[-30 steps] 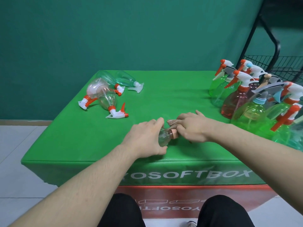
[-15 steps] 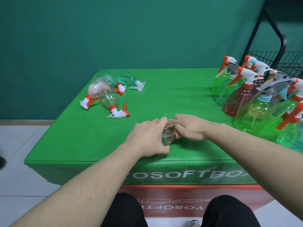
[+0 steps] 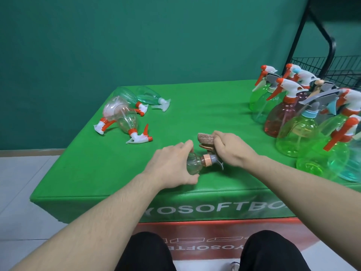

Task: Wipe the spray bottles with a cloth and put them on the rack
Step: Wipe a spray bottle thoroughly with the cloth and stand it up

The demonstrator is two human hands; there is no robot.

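Note:
A clear spray bottle with an orange collar and grey trigger lies on its side near the front of the green table. My left hand grips its body. My right hand holds a brown folded cloth over the bottle's trigger head, which is partly hidden under the hand. The black wire rack stands at the far right, behind the table.
Several clear bottles with red-and-white triggers lie at the table's back left. Several upright green, pink and blue bottles crowd the right side. The green cover's front edge runs just below my hands.
My right hand has slid to the right off the bottle's neck, so the orange collar and the brown cloth now show. My left hand keeps its grip on the bottle.

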